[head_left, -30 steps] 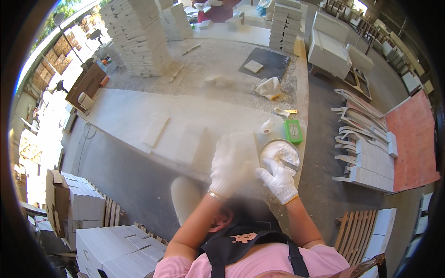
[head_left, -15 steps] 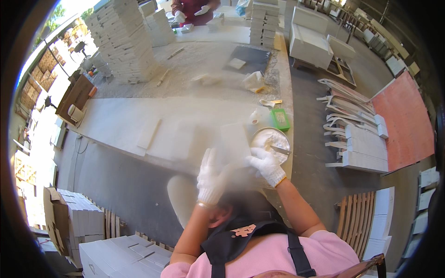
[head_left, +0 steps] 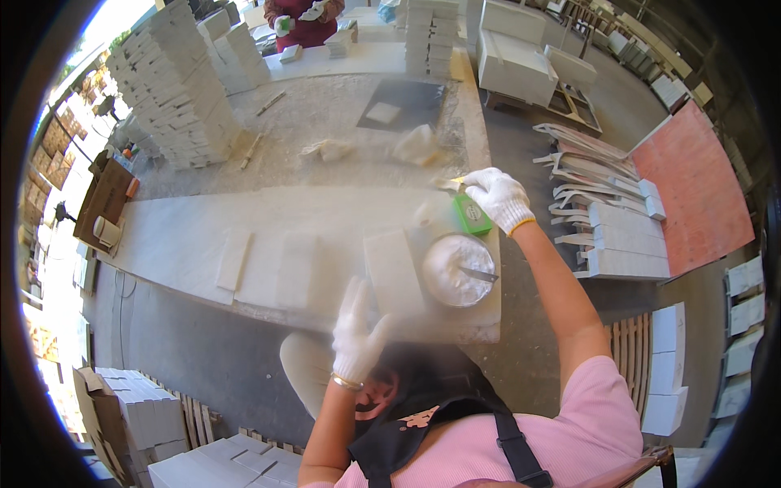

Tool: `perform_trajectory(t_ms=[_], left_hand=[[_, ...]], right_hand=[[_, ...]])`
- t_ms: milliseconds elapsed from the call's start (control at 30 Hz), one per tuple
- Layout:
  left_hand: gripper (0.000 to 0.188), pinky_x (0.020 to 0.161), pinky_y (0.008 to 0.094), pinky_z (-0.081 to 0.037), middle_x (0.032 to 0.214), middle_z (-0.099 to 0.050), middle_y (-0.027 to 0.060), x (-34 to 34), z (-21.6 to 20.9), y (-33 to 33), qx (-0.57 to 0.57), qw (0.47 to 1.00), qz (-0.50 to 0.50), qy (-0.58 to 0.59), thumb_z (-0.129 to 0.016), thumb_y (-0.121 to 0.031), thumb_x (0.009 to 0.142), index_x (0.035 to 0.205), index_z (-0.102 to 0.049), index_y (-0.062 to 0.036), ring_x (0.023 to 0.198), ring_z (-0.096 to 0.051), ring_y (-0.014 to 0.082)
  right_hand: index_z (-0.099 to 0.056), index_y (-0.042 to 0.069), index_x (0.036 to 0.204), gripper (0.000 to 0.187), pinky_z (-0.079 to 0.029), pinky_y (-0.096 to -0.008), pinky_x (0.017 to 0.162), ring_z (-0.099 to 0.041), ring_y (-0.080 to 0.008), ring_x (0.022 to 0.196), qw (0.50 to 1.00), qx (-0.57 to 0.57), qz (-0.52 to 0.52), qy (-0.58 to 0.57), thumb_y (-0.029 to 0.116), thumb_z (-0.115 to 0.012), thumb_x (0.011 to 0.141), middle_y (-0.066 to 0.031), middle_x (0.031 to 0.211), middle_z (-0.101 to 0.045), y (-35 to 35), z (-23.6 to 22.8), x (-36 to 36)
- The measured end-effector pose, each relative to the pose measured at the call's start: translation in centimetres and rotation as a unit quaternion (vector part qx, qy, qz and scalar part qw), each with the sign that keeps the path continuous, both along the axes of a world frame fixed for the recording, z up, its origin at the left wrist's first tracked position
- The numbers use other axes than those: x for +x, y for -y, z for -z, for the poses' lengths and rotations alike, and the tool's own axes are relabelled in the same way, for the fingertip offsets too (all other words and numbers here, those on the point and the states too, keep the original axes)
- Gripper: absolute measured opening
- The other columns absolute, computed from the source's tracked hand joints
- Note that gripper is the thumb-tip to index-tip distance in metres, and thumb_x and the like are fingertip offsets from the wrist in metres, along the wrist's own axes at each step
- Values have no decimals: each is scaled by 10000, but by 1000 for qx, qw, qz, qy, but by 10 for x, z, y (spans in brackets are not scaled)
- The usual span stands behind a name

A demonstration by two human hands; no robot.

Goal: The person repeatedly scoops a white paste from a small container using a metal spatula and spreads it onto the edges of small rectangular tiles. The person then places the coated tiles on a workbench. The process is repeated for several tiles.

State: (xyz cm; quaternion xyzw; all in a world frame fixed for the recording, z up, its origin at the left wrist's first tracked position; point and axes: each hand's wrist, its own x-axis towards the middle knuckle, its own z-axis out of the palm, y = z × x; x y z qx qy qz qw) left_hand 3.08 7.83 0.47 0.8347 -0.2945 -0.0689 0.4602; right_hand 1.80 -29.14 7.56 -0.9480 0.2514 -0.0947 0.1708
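My left hand (head_left: 358, 337), in a white knit glove, is held open over the table's near edge, fingers up and thumb apart, holding nothing. It is beside a flat white slab (head_left: 394, 272). My right hand (head_left: 498, 198), gloved alike, reaches to the table's right edge. Its bent fingers are at the yellow handle of a small flat tool (head_left: 447, 185), whose kind is unclear; the fingers hide most of the handle. Just under this hand lies a green box (head_left: 472, 215). Nearer me stands a round bowl of white paste (head_left: 443, 268) with a blade-like tool (head_left: 478, 275) in it.
More pale slabs (head_left: 234, 260) lie on the white table (head_left: 171, 220). A tall stack of white blocks (head_left: 175, 98) stands far left, crumpled cloths (head_left: 419, 145) farther back. Across the table another person (head_left: 305, 24) works in gloves. Curved white pieces (head_left: 582, 171) lie on the right.
My right hand has gone from beside the paste bowl out to the yellow-handled tool by the green box. My left hand stays near the table edge. The view has shifted slightly.
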Motion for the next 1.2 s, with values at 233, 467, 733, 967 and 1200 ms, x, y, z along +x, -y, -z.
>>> perform_trajectory(t_ms=[233, 467, 733, 967, 1200], left_hand=[[874, 1115, 447, -440, 1624, -338, 244, 5, -5, 9, 36, 998, 40, -34, -831, -337, 799, 1530, -443, -56, 1426, -467, 387], [946, 1151, 431, -407, 1621, -350, 234, -2, 6, 9, 22, 998, 32, -58, -875, -317, 753, 1537, -425, -38, 1457, -431, 367], [924, 1138, 439, -414, 1563, -441, 237, 0, 11, 12, -12, 999, 23, -47, -875, -320, 732, 1504, -463, -23, 1417, -478, 371], [886, 1141, 501, -394, 1535, -439, 286, -2, 26, 14, -49, 998, 17, -20, -843, -444, 780, 1502, -487, -74, 1386, -462, 451], [865, 1131, 466, -416, 1524, -472, 256, -3, 23, 17, -59, 998, 4, -8, -862, -392, 755, 1471, -512, -54, 1384, -487, 413]], right_hand=[[-700, 293, 1283, 426, -376, -474, 1166, -416, -350, 1427, 970, -145, -79, -181, 493, -654, 911, -132, 1570, -427, 31, 40, 88], [-771, 242, 1074, 219, -319, -499, 1165, -396, -322, 1443, 971, -149, -116, -149, 306, -667, 892, -125, 1577, -440, 41, 68, 96], [-722, 17, 1076, 145, -546, -272, 875, -690, -139, 978, 925, 350, -98, 110, 39, -674, 941, -52, 1059, -745, 6, -17, 17], [-752, 21, 1096, 212, -541, -308, 904, -713, -178, 964, 898, 229, -376, 0, 131, -726, 916, -89, 1039, -763, -99, -15, -54], [-739, 147, 974, 235, -521, -409, 745, -676, -283, 809, 969, 103, -219, -48, 328, -758, 825, -125, 799, -693, -141, -4, -34]])
